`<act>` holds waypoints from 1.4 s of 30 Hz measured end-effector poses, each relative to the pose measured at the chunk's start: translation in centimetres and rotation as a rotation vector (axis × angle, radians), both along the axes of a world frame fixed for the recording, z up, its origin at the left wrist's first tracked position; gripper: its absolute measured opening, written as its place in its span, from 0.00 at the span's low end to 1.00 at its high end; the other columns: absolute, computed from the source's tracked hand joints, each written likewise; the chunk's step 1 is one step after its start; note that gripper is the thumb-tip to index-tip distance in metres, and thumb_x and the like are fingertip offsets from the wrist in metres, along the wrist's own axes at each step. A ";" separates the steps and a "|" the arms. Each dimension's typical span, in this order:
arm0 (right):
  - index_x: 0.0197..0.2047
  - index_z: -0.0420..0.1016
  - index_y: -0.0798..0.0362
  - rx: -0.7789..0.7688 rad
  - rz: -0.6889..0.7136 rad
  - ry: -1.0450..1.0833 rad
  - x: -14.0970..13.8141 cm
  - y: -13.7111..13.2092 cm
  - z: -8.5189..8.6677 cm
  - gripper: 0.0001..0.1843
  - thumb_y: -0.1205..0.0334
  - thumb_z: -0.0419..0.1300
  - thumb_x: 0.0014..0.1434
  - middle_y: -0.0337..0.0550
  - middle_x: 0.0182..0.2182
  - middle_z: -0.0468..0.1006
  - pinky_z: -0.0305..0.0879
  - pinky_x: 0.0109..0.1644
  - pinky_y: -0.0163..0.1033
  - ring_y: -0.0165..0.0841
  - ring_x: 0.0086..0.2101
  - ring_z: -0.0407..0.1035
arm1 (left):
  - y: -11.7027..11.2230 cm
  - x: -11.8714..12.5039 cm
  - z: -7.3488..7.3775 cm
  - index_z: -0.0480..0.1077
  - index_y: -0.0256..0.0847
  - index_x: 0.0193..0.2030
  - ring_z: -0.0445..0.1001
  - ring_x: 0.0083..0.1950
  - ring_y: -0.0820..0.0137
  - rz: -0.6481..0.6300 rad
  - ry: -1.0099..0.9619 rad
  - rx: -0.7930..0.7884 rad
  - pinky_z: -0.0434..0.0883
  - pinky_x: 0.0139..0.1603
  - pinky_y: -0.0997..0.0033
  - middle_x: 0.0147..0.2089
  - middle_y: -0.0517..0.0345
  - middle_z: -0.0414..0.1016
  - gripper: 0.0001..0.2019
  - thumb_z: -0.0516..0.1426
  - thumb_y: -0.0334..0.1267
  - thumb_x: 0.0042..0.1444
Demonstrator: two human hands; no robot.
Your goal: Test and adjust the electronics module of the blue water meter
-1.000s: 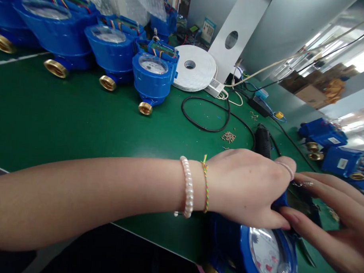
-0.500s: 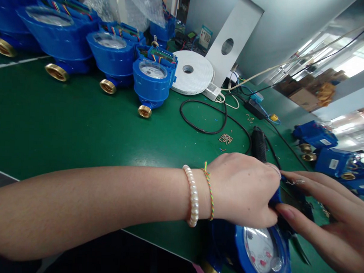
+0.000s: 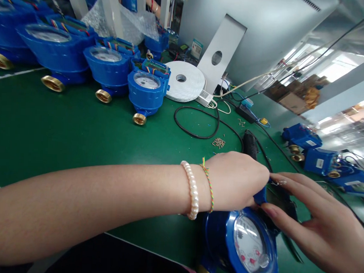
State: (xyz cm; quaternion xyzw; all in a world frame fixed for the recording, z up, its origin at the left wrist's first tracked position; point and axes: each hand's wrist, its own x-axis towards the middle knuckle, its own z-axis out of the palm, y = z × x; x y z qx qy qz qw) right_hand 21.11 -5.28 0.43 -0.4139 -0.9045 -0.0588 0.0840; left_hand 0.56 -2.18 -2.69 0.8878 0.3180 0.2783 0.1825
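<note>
Blue water meter [image 3: 244, 246] at lower right of frame gripped at top edge by left hand [image 3: 237, 182]; right hand [image 3: 319, 229] laid open, fingertips touching meter housing.

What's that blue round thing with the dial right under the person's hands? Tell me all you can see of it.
The blue meter looks like a water meter: a glossy blue body, apparently painted metal or plastic, with a round clear window over a white dial bearing small red pointers. It lies tilted at the near edge of the green table. A brass fitting peeks out below. The left hand grips its upper blue part; the right hand touches it with its fingertips.
</note>
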 end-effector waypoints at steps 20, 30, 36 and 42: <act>0.52 0.66 0.54 -0.004 0.022 0.131 0.1 -0.6 -0.8 0.21 0.49 0.56 0.62 0.49 0.45 0.70 0.70 0.42 0.38 0.36 0.43 0.70 | 0.0 -0.6 0.9 0.71 0.37 0.31 0.74 0.26 0.63 0.051 0.160 0.033 0.59 0.22 0.69 0.25 0.57 0.75 0.05 0.62 0.35 0.49; 0.52 0.67 0.54 0.022 0.033 0.157 0.6 -0.7 -1.2 0.22 0.47 0.56 0.62 0.48 0.46 0.70 0.69 0.43 0.37 0.36 0.44 0.69 | 0.3 0.2 0.4 0.75 0.44 0.25 0.72 0.26 0.65 0.041 0.132 0.076 0.48 0.21 0.67 0.23 0.61 0.75 0.05 0.60 0.34 0.50; 0.52 0.67 0.55 0.023 0.036 0.144 0.5 -0.6 -1.3 0.22 0.47 0.56 0.63 0.49 0.46 0.70 0.69 0.44 0.37 0.36 0.44 0.69 | -0.1 0.6 -0.2 0.76 0.46 0.25 0.73 0.28 0.65 0.126 0.070 -0.073 0.49 0.22 0.68 0.25 0.62 0.77 0.08 0.56 0.35 0.50; 0.51 0.67 0.53 0.011 0.030 0.114 0.1 -0.2 -0.9 0.21 0.47 0.56 0.62 0.47 0.45 0.70 0.70 0.42 0.38 0.37 0.42 0.70 | -0.8 0.9 -0.7 0.68 0.42 0.30 0.71 0.23 0.64 0.293 0.000 -0.135 0.51 0.21 0.69 0.22 0.61 0.74 0.02 0.56 0.33 0.46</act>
